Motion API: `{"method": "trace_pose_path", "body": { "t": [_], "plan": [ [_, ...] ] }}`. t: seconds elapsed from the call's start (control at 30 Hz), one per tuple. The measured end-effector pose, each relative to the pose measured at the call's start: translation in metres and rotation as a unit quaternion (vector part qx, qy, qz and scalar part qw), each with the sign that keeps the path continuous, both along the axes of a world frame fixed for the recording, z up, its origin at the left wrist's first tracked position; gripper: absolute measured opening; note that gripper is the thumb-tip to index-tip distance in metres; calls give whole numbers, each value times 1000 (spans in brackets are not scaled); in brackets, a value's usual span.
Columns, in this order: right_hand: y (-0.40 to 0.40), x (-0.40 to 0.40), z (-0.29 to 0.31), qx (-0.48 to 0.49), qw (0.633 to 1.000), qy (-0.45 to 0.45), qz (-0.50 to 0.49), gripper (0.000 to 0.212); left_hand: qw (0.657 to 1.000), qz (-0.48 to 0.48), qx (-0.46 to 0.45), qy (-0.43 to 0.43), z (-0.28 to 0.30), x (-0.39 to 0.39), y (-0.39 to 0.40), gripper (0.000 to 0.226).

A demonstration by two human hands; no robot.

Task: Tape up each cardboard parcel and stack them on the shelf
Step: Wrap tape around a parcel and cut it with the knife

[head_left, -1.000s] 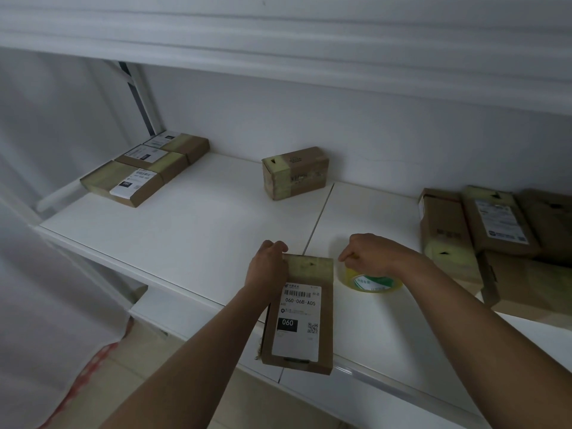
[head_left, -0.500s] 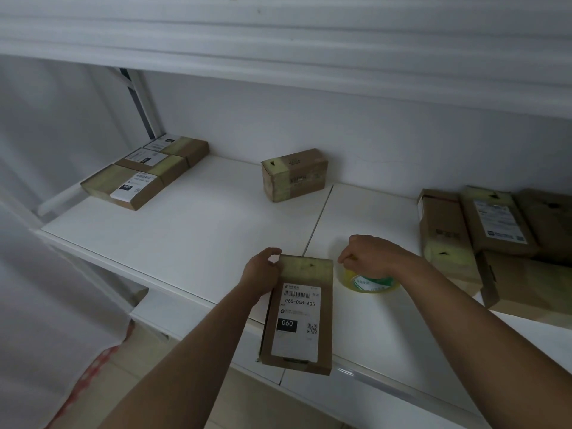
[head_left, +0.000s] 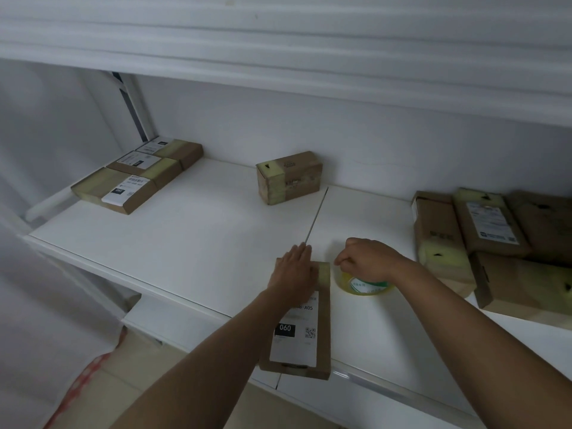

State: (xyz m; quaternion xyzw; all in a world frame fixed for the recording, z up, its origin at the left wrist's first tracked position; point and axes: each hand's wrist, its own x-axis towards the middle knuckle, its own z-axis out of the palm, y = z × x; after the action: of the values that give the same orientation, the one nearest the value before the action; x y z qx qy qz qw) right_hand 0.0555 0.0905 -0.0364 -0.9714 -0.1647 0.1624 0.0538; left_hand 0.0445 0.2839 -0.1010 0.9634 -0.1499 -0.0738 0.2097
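Your left hand [head_left: 293,274] slid onto the parcel [head_left: 298,323], fingers flat, pressing; beside it, your right hand [head_left: 368,258] pinches the tape roll [head_left: 365,284], which could stick crooked.

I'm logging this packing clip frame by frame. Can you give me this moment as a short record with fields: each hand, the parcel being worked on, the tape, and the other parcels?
left hand: flat, fingers straight, pressing the far end of the labelled parcel
right hand: curled over the tape roll
labelled parcel: lies flat at the shelf's front edge, label up, near end overhanging
tape roll: on the shelf, right of that parcel
other parcels: three flat at back left; one alone at the back; a pile at right
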Motion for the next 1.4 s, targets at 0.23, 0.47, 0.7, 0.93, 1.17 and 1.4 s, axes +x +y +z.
{"method": "trace_pose_path", "body": {
  "t": [0.23,0.47,0.7,0.93,1.17,1.4],
  "plan": [
    [-4,-2,-4,18,999,-13,-35,37,995,-3,100,6,-10,-2,-3,69],
    [-21,-3,-11,36,983,-13,-177,46,995,11,102,21,-10,-1,-7,69],
    [-6,-6,-7,-3,987,-27,-158,50,984,1,174,-32,-14,0,-10,87],
    [-6,-8,-15,19,986,-64,-155,43,989,-103,87,-55,-25,4,-9,85],
    [-9,-11,-19,30,983,-87,-159,41,988,-98,121,-2,-19,11,-14,101],
    [-10,-14,-16,29,985,-74,-151,39,985,-99,140,18,-20,12,-15,108]
  ]
}}
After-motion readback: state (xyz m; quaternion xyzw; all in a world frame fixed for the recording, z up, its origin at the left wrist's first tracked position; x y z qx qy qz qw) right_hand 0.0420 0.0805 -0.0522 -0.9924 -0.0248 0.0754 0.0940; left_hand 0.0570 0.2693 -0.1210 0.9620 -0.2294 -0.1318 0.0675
